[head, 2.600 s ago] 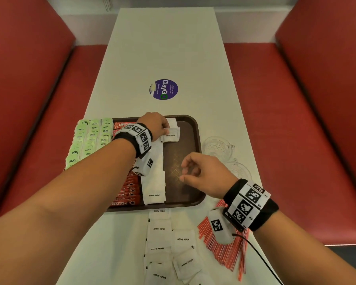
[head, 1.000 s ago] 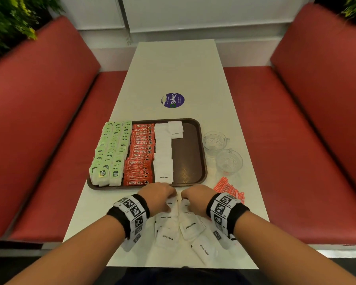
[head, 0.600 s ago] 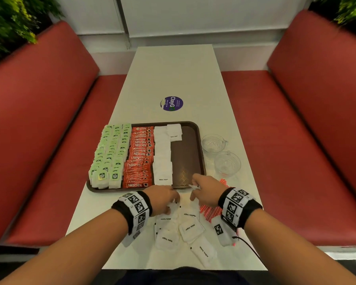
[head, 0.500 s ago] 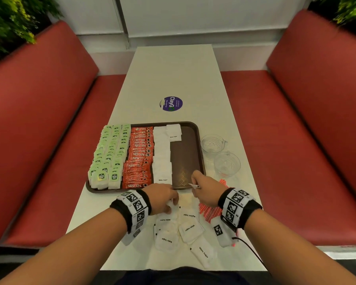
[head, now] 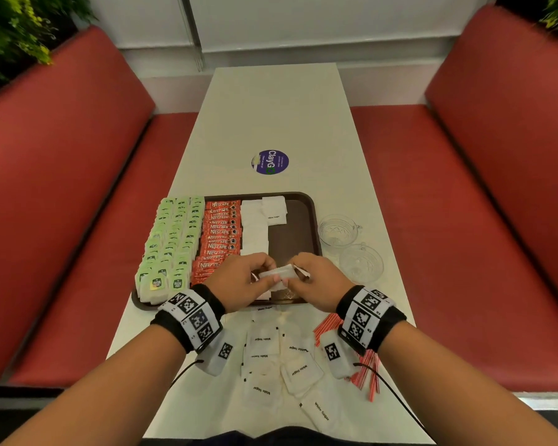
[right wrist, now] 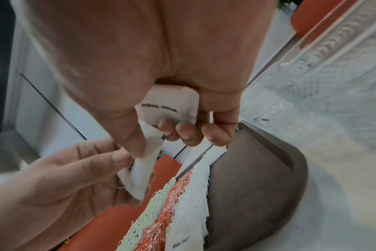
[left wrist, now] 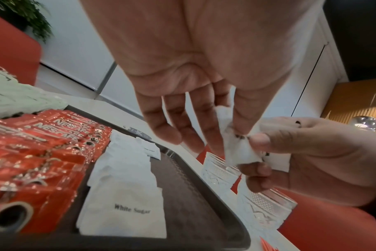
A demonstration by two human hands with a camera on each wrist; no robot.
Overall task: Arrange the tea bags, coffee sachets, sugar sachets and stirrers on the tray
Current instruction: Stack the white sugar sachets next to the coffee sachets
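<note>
I see both hands raised just above the near edge of the brown tray [head: 306, 201], meeting over a white sugar sachet [head: 279, 274]. The left hand [head: 239, 284] pinches one end of it between thumb and fingers [left wrist: 240, 122], the other fingers hanging loosely spread. The right hand [head: 316, 281] grasps the other end with its thumb and curled fingers [right wrist: 189, 134]; from the right wrist view I can see a second sachet [right wrist: 167, 107] tucked in that palm, its printed line upside down and blurred.

On the tray, green tea bags [head: 171, 239] fill the left columns, and their labels are too small for me to read. Beside them lie red coffee sachets [head: 221, 233] printed "NESCAFE", then a column of white sugar packets [head: 253, 230]; the nearest one reads "White Sugar" in the left wrist view. The right strip of the tray is bare brown.

On the desk [head: 271, 107] near me lie loose sachets [head: 281, 358] marked "White Sugar", with red stirrers [head: 364, 375] to their right, partly under my right wrist. Two cut-glass cups [head: 348, 246] stand right of the tray. Farther off is a round purple sticker [head: 270, 162] reading "ClayGo".
</note>
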